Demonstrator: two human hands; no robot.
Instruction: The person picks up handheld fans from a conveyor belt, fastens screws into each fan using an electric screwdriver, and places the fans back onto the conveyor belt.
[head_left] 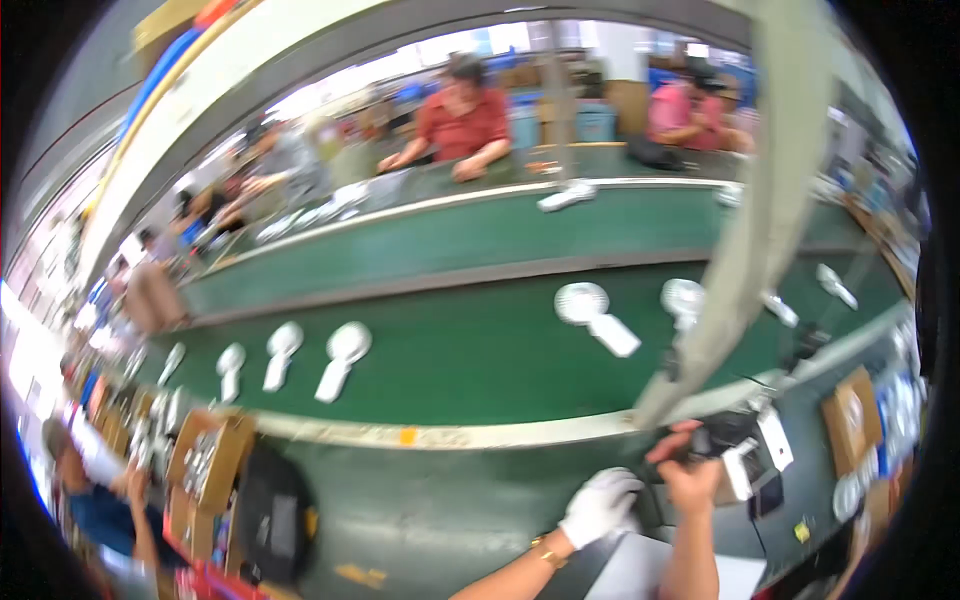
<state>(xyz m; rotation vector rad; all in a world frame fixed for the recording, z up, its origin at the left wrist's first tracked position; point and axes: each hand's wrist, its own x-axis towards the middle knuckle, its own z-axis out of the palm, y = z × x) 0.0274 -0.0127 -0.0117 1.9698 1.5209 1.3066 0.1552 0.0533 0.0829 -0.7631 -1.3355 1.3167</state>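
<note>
My left hand [601,506], in a white glove and with a gold-coloured watch or bracelet at the wrist, is low over the green bench, fingers curled together. Whatever it may hold is hidden. White sheets [640,568] lie just below it. To its right, my bare right hand [690,478] has its fingers closed around a dark object, too blurred to name. A black device [732,430] is right beside those fingers. A white box [738,474] and a dark phone-like object [767,494] sit close to the right hand.
Beyond the bench runs a green conveyor belt [450,350] carrying several white handheld fans [348,343]. A pale post [745,250] rises at right. A black bag [272,515] and cardboard boxes [225,462] stand left; another carton [852,420] is right. Several people work around the line.
</note>
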